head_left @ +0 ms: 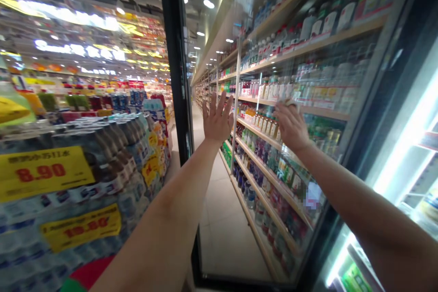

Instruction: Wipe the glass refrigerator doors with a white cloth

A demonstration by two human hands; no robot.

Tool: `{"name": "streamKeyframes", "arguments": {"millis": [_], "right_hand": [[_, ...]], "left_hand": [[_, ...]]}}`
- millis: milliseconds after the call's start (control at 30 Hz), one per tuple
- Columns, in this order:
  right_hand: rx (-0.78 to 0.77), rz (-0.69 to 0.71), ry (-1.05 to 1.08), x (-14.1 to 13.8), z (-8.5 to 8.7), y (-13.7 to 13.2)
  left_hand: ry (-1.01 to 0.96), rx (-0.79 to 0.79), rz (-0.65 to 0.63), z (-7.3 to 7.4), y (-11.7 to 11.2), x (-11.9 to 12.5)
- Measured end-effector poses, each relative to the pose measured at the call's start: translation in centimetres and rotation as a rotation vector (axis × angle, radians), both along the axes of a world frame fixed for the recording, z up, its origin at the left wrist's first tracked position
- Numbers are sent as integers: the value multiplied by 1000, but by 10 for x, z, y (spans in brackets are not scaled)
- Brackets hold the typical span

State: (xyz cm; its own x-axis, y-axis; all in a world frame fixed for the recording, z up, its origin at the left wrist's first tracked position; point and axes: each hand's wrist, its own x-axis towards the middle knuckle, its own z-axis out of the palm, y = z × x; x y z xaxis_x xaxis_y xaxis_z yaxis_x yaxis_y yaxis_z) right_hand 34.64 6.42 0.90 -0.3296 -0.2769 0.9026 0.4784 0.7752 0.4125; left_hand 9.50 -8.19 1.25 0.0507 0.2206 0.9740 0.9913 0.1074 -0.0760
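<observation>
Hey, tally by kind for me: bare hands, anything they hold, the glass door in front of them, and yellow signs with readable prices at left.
Bare hands: 2, left hand and right hand
Apparent cloth, right hand: 1
Glass door: 1
Yellow signs: 2, 8.90 sign and 19.80 sign
Total: 6

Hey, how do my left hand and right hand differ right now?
Your left hand is open with fingers spread; your right hand is bent over what looks like a pale cloth. The left hand's fingers point nearly straight up, while the right hand slants toward the left hand. Both are raised at the glass door.
</observation>
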Motion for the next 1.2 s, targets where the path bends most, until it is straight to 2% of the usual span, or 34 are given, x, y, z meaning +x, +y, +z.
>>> {"name": "streamKeyframes", "arguments": {"millis": [67,133,300,433,600,733,800,933,1000,1100,1167,1200], "right_hand": [[23,-23,-167,4,-5,-3],[26,-42,-190,14,0,-1],[-126,-88,154,51,24,22],[-214,-59,309,65,23,36],[-210,-12,355,57,13,38],[-129,1,325,38,-1,25],[-53,-15,231,27,-12,14],[124,-63,-132,11,-26,-5],[187,-68,-246,10,-21,-8],[196,-56,-286,9,1,-3],[124,-31,-170,3,18,2],[68,-7,-42,-3,25,3]], "left_hand": [[7,5,-3,0,0,0],[8,17,-10,0,0,0],[10,24,-6,0,0,-1],[14,10,22,1,-2,2],[11,0,19,1,-3,4],[44,21,55,0,-3,3],[55,24,73,-1,-2,2],[79,37,112,-2,-1,0],[95,50,130,-2,-1,0],[125,69,145,-3,0,-1],[139,80,153,-4,0,-2],[140,83,157,-4,0,-2]]}}
